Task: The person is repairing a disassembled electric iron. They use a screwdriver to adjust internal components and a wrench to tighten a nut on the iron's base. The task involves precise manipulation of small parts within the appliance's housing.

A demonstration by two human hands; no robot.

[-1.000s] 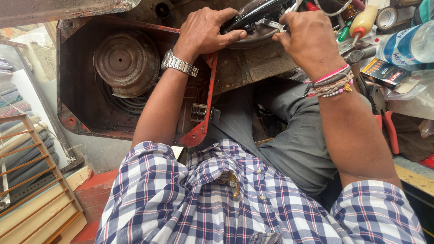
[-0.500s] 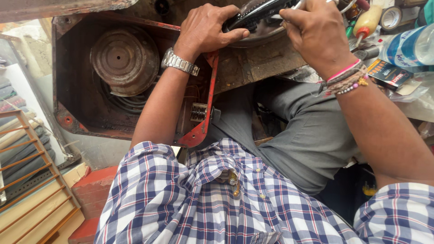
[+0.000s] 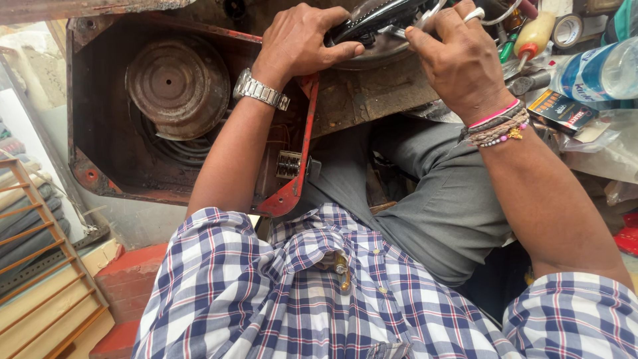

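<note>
A glossy black part (image 3: 375,18), long and curved, sits at the far edge of the scene on a worn, rust-brown machine top (image 3: 372,100), gripped from both sides. The left hand (image 3: 299,41) curls over its left end, fingers and thumb clenched around it; a steel wristwatch (image 3: 260,90) rides the wrist. The right hand (image 3: 458,56) closes on the right end, fingers bent around the part and a thin metal tool (image 3: 432,12) beside it; what exactly the fingertips pinch cannot be told. Beaded and thread bracelets (image 3: 500,126) circle that wrist. To the left, a red-edged open housing (image 3: 302,153) holds a rusted round drum (image 3: 176,86). To the right lie a plastic water bottle (image 3: 595,70), a small squeeze bottle (image 3: 535,33) and a flat dark packet (image 3: 561,112). Nearest the camera are grey trousers (image 3: 445,206) and a blue-and-white checked shirt (image 3: 266,299).
</note>
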